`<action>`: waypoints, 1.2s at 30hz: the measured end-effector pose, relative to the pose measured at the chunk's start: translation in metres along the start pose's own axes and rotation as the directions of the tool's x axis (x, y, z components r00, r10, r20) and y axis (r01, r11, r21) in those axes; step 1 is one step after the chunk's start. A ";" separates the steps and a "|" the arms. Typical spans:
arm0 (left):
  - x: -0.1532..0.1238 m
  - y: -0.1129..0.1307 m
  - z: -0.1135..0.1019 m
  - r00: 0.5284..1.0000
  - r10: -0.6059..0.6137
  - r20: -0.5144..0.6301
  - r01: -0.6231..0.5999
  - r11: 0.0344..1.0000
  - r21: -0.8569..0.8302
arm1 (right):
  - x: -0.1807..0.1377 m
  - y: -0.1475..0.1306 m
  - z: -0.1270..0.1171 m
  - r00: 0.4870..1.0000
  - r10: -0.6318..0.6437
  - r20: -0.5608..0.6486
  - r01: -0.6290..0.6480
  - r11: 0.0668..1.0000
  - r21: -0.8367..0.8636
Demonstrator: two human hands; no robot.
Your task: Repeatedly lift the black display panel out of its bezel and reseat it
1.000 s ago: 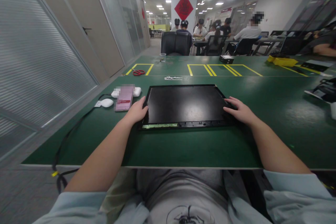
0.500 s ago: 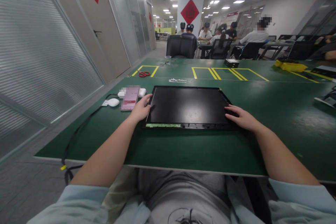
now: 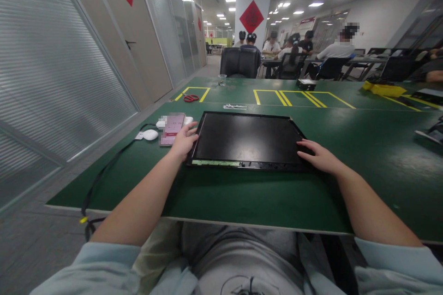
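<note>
A black flat display panel (image 3: 247, 138) lies face up on the green table in front of me. A thin green strip (image 3: 214, 163) runs along the left part of its near edge. At the panel's left edge is my left hand (image 3: 185, 142), fingers spread and stretched out, thumb against the frame. My right hand (image 3: 319, 156) rests at the opposite edge with its fingers extended and apart over the frame. Neither hand's fingers are wrapped round the panel. Just left of my left hand lies a pink-screened phone (image 3: 172, 129).
White rounded devices (image 3: 150, 135) with a black cable (image 3: 110, 166) lie at the left. Farther back are red scissors (image 3: 191, 98), small white pieces (image 3: 234, 107), a clear cup (image 3: 222, 80), a black box (image 3: 306, 84) and a yellow item (image 3: 384, 88). People sit at tables beyond.
My left hand's fingers have lifted and spread away from the panel's left edge. The panel's left side has shifted slightly. My right hand stays nearly where it was.
</note>
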State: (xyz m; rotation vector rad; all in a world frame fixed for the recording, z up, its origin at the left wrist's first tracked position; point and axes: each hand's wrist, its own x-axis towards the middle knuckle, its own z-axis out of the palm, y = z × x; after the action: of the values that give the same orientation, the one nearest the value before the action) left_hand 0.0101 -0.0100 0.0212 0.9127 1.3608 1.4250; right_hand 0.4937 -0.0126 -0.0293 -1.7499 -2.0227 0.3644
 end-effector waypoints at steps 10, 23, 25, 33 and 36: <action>0.008 0.002 -0.003 0.980 -0.199 -0.004 0.196 0.965 -0.173 | 0.000 -0.004 -0.001 1.000 -0.008 -0.007 0.008 1.000 0.021; 0.005 0.004 -0.003 0.975 -0.217 0.052 0.223 0.958 -0.183 | -0.001 -0.006 -0.003 1.000 0.011 -0.009 -0.011 1.000 0.029; 0.004 0.004 -0.002 0.980 -0.184 0.078 0.196 0.963 -0.184 | -0.001 -0.007 -0.003 1.000 0.024 0.001 -0.024 0.999 0.024; 0.002 0.000 -0.002 0.991 -0.076 0.107 0.089 0.987 -0.130 | -0.001 -0.008 -0.003 1.000 0.015 -0.013 -0.015 1.000 0.016; 0.002 0.000 -0.001 0.986 -0.037 0.160 0.059 0.989 -0.137 | -0.001 -0.008 -0.003 1.000 0.020 -0.013 -0.020 1.000 0.014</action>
State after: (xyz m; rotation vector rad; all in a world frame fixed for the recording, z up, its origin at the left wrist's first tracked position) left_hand 0.0083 -0.0088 0.0210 0.8741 1.1426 1.3644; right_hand 0.4888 -0.0155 -0.0233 -1.7606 -1.9906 0.3714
